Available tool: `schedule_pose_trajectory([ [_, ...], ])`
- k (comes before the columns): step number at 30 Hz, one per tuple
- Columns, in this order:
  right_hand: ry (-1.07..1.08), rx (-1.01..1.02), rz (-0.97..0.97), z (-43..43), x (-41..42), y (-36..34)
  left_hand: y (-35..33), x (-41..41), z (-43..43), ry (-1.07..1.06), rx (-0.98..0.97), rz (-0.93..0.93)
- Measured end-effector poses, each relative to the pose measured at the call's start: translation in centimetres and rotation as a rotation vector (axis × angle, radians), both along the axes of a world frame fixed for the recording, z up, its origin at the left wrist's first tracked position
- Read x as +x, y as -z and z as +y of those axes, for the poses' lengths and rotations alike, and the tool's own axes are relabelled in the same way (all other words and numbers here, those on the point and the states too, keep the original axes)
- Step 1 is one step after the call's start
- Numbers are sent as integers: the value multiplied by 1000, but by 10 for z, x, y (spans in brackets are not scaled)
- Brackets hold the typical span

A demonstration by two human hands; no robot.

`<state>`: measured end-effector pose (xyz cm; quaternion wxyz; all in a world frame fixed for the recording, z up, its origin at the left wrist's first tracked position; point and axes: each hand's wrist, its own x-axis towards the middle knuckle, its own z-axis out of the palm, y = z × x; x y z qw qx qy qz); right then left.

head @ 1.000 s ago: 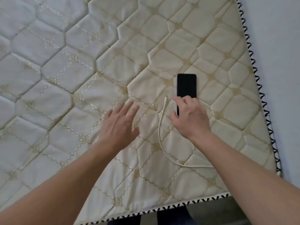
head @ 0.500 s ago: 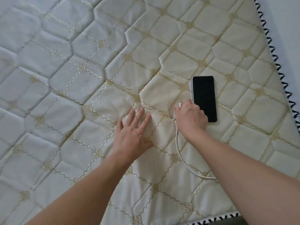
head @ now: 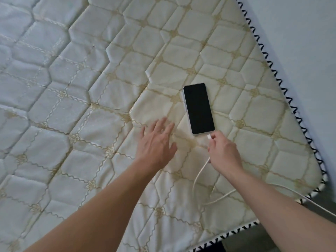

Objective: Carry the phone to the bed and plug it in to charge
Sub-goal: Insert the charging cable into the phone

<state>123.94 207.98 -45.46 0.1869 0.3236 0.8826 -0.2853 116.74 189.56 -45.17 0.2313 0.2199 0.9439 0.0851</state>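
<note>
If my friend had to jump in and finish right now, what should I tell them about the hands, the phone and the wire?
Left hand: open, fingers spread, over the quilted cream mattress, holding nothing.
Right hand: pinching the plug end of the thin white charging cable, right at the phone's near edge.
Black-screened phone with a pale rim: lying flat, screen up and dark, on the mattress.
Cable: loops across the mattress and runs off the near right edge.
Done: phone is on the bed.
Left: whether the plug is fully seated cannot be told; push it in and check that charging starts.
</note>
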Motion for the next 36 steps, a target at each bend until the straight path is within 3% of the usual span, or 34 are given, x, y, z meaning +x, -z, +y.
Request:
schedule_pose_trajectory([
  [6,184,-141,50,42,37,6,11,-30,62,338,-25,53],
  [14,322,-300,109,55,42,14,22,-61,96,322,-144,43],
  [29,-32,-137,196,31,17,28,21,-90,112,303,-239,2],
  [36,-36,-86,216,22,7,27,30,-86,111,264,-169,4],
])
